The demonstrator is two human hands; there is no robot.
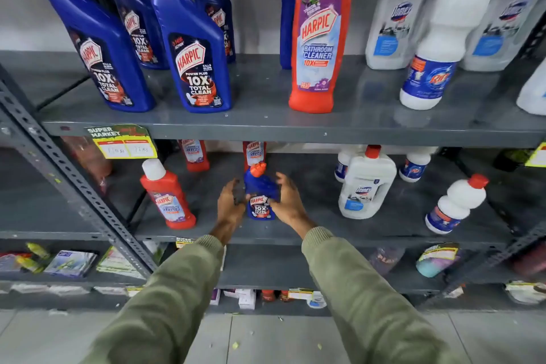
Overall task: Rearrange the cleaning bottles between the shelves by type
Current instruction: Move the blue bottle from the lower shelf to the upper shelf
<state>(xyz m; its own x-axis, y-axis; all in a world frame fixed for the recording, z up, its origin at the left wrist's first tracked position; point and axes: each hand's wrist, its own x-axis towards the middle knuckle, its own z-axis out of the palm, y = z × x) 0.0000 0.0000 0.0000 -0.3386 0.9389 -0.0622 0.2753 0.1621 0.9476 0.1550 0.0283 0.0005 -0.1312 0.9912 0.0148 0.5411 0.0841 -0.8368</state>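
A small blue Harpic bottle [261, 186] with an orange cap stands on the middle shelf [325, 233]. My left hand [231, 205] presses its left side and my right hand [287, 201] wraps its right side. On this shelf also stand a red Harpic bathroom cleaner [169, 196] at the left, two more red ones at the back, a white Domex jug [366, 186] and white Rin bottles [456, 204] at the right. The upper shelf [266, 124] carries several blue Harpic bottles [195, 56] at the left, one red Harpic bottle [320, 38] in the middle, and Domex [396, 15] and Rin bottles [440, 44] at the right.
A slanted perforated metal upright [68, 174] crosses the left side, with a yellow price tag [124, 142] on the upper shelf edge. Lower shelves hold packets and small boxes [71, 263]. Grey floor tiles [266, 340] lie below.
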